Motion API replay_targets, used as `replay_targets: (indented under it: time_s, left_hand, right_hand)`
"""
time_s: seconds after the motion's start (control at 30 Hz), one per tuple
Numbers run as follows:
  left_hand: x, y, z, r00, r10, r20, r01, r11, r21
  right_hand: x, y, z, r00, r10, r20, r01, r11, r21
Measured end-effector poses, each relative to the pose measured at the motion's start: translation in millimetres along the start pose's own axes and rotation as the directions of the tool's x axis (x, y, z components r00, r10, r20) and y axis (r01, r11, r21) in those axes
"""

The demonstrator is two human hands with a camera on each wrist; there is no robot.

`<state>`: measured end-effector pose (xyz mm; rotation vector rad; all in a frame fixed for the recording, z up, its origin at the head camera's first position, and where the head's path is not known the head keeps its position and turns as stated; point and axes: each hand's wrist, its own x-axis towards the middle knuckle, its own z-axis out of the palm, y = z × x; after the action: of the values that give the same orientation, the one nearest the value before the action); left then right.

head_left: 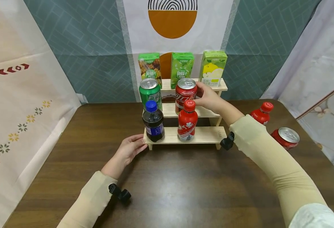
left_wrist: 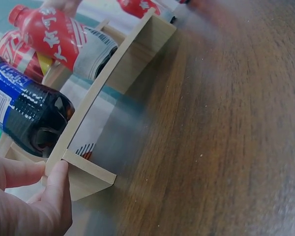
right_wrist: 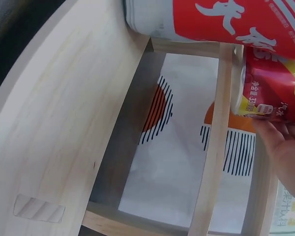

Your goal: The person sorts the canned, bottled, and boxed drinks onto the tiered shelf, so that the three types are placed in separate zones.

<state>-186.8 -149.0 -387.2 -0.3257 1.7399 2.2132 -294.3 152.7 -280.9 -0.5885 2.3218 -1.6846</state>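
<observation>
A three-tier wooden display rack (head_left: 207,134) stands on the table. At its left end, the left hand (head_left: 130,148) pinches the corner of the lowest step between thumb and fingers. The right hand (head_left: 209,97) grips a red soda can (right_wrist: 273,91) at the middle step, its fingers on the can's right side. To the left of that can stands a green soda can (head_left: 150,93). On the lowest step, a dark cola bottle with a blue cap (left_wrist: 32,105) stands at the left and a red bottle (head_left: 187,122) near the middle, partly hiding the red can.
Three juice cartons (head_left: 182,68) line the top step. On the table to the right are another red bottle (head_left: 260,115), partly behind the right sleeve, and another red can (head_left: 286,137). A patterned cloth backdrop (head_left: 93,63) rises behind the table.
</observation>
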Motion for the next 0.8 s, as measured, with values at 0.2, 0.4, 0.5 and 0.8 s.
replay_targets:
  time_s: [0.2,0.4,0.5,0.8]
  left_hand:
    - [-2.6,1.0,2.1,1.0,0.002,0.001,-0.002,1.0,0.001]
    - [-4.4,0.5,2.7,1.0,-0.007,-0.005,0.007,1.0,0.01]
    - [-5.2,1.7,3.1,1.0,0.0,-0.007,0.001,1.0,0.021]
    - [-4.8,1.7,3.0,1.0,-0.003,-0.001,0.003,1.0,0.025]
  right_hand:
    - [-0.6,0.6,-5.0,0.998,-0.008,0.061,0.007,1.0,0.029]
    - [-7.0,-1.9,-10.5,0.997,0.005,0.074,-0.007,1.0,0.025]
    - [-14.0,-6.6,-15.1,1.0,0.015,0.022,-0.015,1.0,-0.003]
    - [-54.5,-16.7,-39.5,0.995,-0.02,-0.1,0.0,0.982,-0.191]
